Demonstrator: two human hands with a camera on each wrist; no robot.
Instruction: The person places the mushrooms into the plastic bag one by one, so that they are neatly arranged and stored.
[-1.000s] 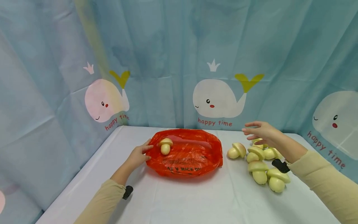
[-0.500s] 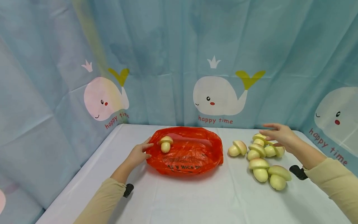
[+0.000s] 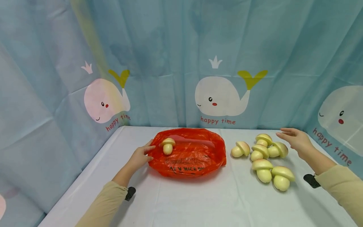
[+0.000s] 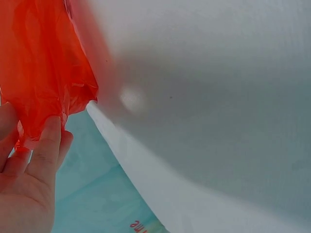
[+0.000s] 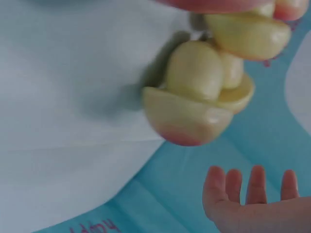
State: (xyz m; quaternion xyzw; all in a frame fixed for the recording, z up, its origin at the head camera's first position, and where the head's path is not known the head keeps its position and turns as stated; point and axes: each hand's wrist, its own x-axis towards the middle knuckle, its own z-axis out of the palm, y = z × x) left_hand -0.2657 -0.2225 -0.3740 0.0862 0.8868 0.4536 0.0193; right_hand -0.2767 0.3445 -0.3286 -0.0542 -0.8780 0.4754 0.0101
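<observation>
In the head view, a red plastic bag [image 3: 187,160] lies spread on the white table with its mouth toward me. One pale yellow toy mushroom [image 3: 168,146] sits inside it at the left. My left hand [image 3: 139,157] holds the bag's left edge; in the left wrist view, the bag's red film [image 4: 39,63] runs between thumb and fingers. Several more toy mushrooms [image 3: 263,170] are clustered on the table to the right of the bag. My right hand [image 3: 297,142] hovers just right of them, fingers extended and holding nothing. Its fingers stand apart from the mushrooms [image 5: 194,97] in the right wrist view.
A white cloth covers the table [image 3: 198,201]. Behind it and along the sides hangs a blue curtain [image 3: 164,63] printed with whales. One mushroom [image 3: 240,149] lies nearest the bag, a little apart from the others.
My right hand has moved right, from above the back of the mushroom cluster to beside it. The left hand stays at the bag's edge, and the mushrooms have not moved.
</observation>
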